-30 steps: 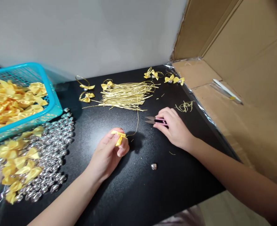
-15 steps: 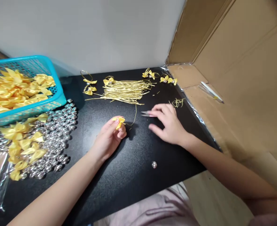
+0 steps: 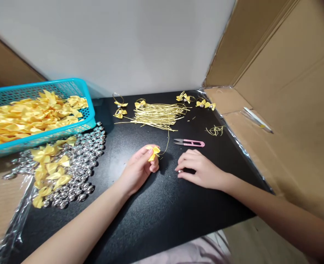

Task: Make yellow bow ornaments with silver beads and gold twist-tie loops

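My left hand (image 3: 140,170) is closed on a small yellow ribbon bow (image 3: 153,152), held just above the black tabletop (image 3: 156,212). A thin gold cord (image 3: 167,145) runs up from the bow toward the bundle of gold cords (image 3: 156,115). My right hand (image 3: 202,171) rests on the table right of the bow, its fingertips pinched on a small silver bead (image 3: 180,171). Pink thread snips (image 3: 191,142) lie on the table just beyond my right hand, untouched.
A teal basket (image 3: 90,119) full of yellow bows stands at the left. Below it lies a heap of silver beads (image 3: 82,165) with loose bows (image 3: 49,167). Finished bows with loops (image 3: 119,108) lie at the back. Cord scraps (image 3: 214,130) and cardboard walls (image 3: 283,73) are at the right.
My right hand let go of the pink snips, left them on the table and drew back to the silver bead. My left hand kept hold of the bow.
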`<state>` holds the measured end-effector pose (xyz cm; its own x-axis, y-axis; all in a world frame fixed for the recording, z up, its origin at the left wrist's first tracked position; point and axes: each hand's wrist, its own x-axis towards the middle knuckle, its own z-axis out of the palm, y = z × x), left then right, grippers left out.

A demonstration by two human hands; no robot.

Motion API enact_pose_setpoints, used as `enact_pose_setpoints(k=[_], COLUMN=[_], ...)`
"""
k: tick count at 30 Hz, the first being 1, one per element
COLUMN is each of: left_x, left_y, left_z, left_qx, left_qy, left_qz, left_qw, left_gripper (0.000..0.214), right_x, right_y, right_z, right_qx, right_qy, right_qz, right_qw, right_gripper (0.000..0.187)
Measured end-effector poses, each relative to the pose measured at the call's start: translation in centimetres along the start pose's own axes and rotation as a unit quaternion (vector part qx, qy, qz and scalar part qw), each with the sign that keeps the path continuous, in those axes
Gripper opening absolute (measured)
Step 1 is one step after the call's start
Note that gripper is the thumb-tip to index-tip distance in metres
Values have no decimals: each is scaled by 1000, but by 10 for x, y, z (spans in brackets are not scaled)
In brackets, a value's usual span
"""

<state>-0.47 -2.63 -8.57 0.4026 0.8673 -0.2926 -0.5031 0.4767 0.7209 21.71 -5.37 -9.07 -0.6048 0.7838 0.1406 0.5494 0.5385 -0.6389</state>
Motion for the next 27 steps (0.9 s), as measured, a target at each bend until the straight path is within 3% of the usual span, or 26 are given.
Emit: enact_pose_setpoints(k=[5,6,9,10,12,16,27], left_x=[-3,-3,-4,-5,-4,-3,-1], left_y=[-2,-1,3,5,7,8,13], left_z=[2,2,-1,-2,-5,-9,-13], left_qx=[46,55,84,95,115,129,65], left_qy=[-27,-31,-33,-28,-16,-11,-23], left_qz=[6,13,34,39,44,40,45], left_qw=[999,998,995,994,992,991,997], left_gripper=[19,20,19,19,19,20,11], right_x=[36,42,56,59,61,59,53], right_y=[-9,-12,-16,-15,-10,0,13], right_z=[2,2,2,0,-5,-11,-18], right_qx=[25,35,54,59,70,88,61], right_qy=[110,107,64,56,54,68,131], right_qz=[6,-4,-33,-43,-65,-81,-45], right_qw=[994,994,996,996,994,990,989], right_gripper=[35,35,12,15,23,22,23])
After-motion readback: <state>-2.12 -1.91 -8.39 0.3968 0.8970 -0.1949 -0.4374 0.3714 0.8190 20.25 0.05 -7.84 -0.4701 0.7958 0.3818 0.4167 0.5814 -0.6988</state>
